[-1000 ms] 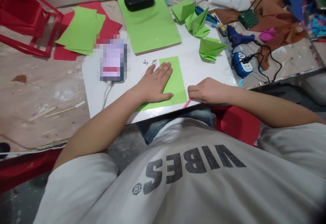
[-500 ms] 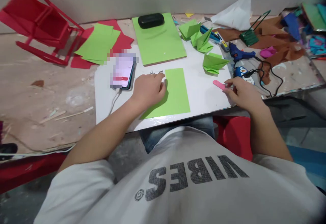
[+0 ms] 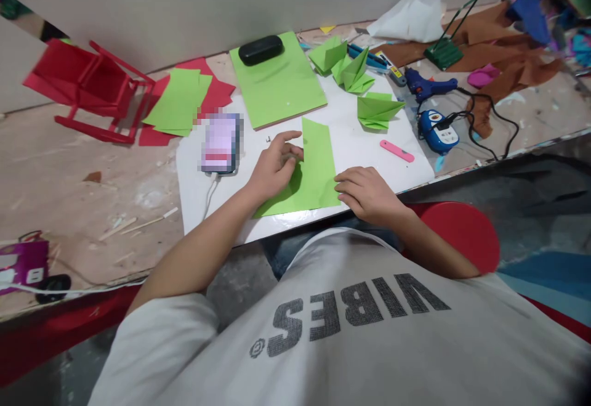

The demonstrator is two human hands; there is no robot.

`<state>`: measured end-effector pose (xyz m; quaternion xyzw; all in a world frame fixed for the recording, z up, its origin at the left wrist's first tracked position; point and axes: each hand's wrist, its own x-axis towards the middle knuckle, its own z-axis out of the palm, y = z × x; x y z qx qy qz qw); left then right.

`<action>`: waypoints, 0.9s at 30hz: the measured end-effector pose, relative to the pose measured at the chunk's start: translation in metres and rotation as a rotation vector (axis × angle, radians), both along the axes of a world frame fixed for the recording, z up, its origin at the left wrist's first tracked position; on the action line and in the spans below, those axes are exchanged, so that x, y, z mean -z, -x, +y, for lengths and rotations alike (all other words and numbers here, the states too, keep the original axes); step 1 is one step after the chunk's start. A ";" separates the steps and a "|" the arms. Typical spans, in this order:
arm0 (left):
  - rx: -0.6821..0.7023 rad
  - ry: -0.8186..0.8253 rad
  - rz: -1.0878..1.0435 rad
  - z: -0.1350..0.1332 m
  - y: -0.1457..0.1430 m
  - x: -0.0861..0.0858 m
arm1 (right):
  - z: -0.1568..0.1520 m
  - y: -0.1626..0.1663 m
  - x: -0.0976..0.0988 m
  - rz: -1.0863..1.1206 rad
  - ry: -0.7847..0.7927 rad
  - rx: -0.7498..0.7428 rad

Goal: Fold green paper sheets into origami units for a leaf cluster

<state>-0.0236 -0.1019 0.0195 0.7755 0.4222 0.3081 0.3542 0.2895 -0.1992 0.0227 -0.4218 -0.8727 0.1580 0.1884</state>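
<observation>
Left hand is angling in from 7 o'clock, fingers curling and pinching the left edge of the green paper sheet. Right hand is lying knuckles-up on its near right corner, fingertips pressing down and gripping nothing. The sheet is sitting on the white board, long axis running 6 to 12 o'clock, with a pink cutter lying at 2 o'clock.

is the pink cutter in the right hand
No, the pink cutter lies on the white board, apart from the right hand.
</observation>
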 end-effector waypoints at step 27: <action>0.035 -0.306 0.670 -0.057 0.035 -0.082 | 0.065 -0.005 -0.078 0.271 -0.505 -0.111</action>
